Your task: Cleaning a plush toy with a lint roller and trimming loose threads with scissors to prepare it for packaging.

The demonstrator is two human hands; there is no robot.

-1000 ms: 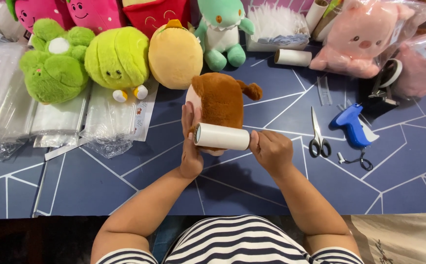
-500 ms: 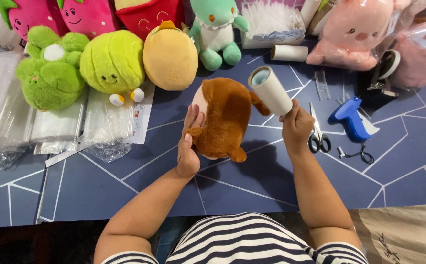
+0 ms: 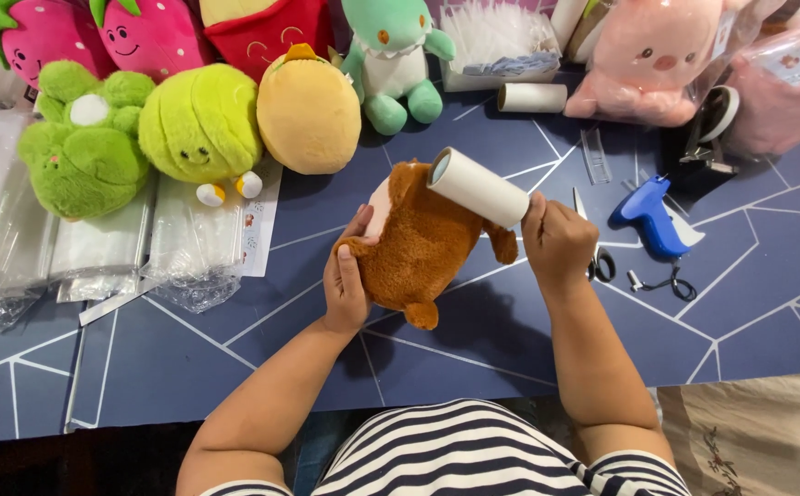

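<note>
My left grip (image 3: 346, 280) clutched the fuzzy brown plush (image 3: 423, 241); my right grip (image 3: 558, 241) pinched the white lint roller (image 3: 478, 187) above it.

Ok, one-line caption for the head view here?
Left hand holds a brown plush toy on a blue table while the right hand holds a white lint roller against it.

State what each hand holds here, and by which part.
The left hand holds the brown plush toy by its left side. The right hand holds the white roller at its right end, laid on the toy.
</note>
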